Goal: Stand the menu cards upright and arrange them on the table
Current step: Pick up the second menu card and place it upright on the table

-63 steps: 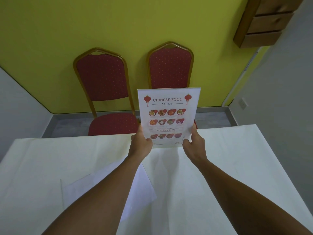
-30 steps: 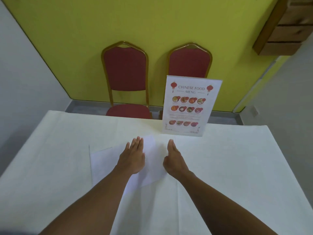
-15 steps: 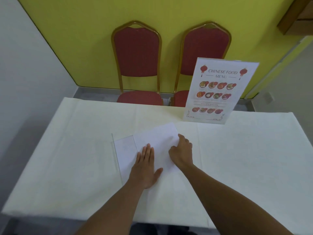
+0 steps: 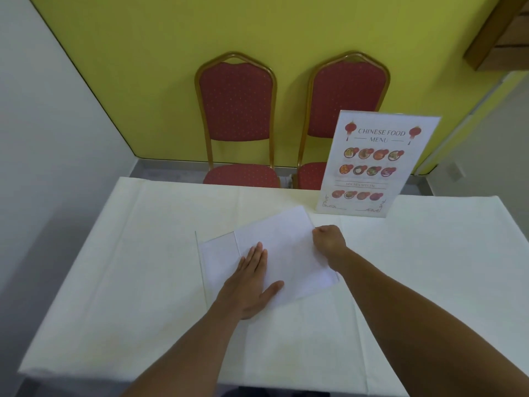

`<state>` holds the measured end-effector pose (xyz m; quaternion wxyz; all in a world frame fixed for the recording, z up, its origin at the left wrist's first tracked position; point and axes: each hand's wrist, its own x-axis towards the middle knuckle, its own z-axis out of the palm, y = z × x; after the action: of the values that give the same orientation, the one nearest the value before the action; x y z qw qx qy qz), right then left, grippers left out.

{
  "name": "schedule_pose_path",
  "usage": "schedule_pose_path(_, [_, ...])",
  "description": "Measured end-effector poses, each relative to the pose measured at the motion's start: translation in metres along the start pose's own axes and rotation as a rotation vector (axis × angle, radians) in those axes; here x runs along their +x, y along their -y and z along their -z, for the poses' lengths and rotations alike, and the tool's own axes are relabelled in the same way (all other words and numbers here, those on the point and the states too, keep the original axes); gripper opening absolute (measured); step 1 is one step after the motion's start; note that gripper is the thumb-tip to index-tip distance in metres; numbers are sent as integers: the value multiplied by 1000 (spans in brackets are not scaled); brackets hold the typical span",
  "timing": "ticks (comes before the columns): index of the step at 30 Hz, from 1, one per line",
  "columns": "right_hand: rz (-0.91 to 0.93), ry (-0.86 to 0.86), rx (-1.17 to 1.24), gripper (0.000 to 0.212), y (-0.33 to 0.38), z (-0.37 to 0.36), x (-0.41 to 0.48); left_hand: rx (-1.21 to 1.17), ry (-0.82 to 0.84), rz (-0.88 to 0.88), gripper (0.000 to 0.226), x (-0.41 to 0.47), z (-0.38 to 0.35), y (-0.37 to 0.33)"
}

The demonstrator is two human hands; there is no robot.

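R hand [image 4: 328,239] now pinching flat card [image 4: 282,253] edge, long axis left-right; L hand [image 4: 250,285] spread flat.

Your two arms enter from the bottom edge, both bare from the frame edge to the wrist, with no sleeve or cuff showing. Your left hand [image 4: 252,285] is bare: no glove, ring or watch shows on it. Your right hand [image 4: 329,239] is bare too, with no band at the wrist. Nothing else of your body shows.
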<state>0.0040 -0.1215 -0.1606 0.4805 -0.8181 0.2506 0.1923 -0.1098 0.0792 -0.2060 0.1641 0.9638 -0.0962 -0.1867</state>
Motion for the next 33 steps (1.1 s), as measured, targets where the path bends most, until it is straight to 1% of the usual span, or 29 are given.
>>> schedule_pose_path(3, [-11, 18, 42, 15, 16, 1, 7, 40, -11, -26, 98, -1, 17, 2])
schedule_pose_path(4, [-9, 12, 58, 16, 22, 2, 7, 57, -22, -39, 100, -2, 22, 2])
schedule_pose_path(7, [-47, -6, 91, 31, 39, 3, 10, 100, -75, -72, 107, -4, 36, 2])
schedule_pose_path(9, [-85, -14, 152, 34, 48, 6, 13, 121, -142, -95, 106, -2, 48, 7])
schedule_pose_path(11, [-119, 4, 240, 32, 59, 10, 12, 182, -297, -159, 91, 4, 60, 12])
schedule_pose_path(14, [-152, 84, 409, 38, 75, 18, 13, 279, -585, -353, 49, 17, 75, 22])
schedule_pose_path(15, [-157, 113, 472, 38, 80, 21, 13, 286, -658, -386, 40, 22, 84, 25])
schedule_pose_path(16, [-149, 141, 533, 33, 86, 23, 11, 283, -722, -401, 35, 25, 95, 26])
schedule_pose_path(18, [-85, 220, 669, 13, 97, 25, 7, 262, -796, -395, 29, 28, 117, 28])
schedule_pose_path(19, [-48, 265, 749, 10, 103, 24, 4, 247, -820, -378, 29, 30, 127, 30])
schedule_pose_path(21, [8, 323, 887, 25, 111, 20, 2, 181, -853, -325, 35, 31, 144, 32])
schedule_pose_path(22, [19, 330, 904, 33, 113, 17, 3, 129, -869, -296, 38, 32, 151, 33])
schedule_pose_path(23, [22, 334, 882, 38, 114, 12, 3, 75, -877, -271, 40, 32, 157, 33])
schedule_pose_path(25, [37, 305, 740, 40, 115, 1, 5, -26, -886, -218, 38, 33, 167, 33])
schedule_pose_path(29, [101, 251, 528, 46, 110, -23, 9, -294, -844, -129, 36, 39, 175, 37])
schedule_pose_path(31, [158, 226, 458, 48, 107, -32, 8, -418, -828, -99, 32, 41, 178, 35])
schedule_pose_path(33, [194, 174, 450, 47, 104, -37, 9, -546, -804, -71, 26, 43, 180, 33])
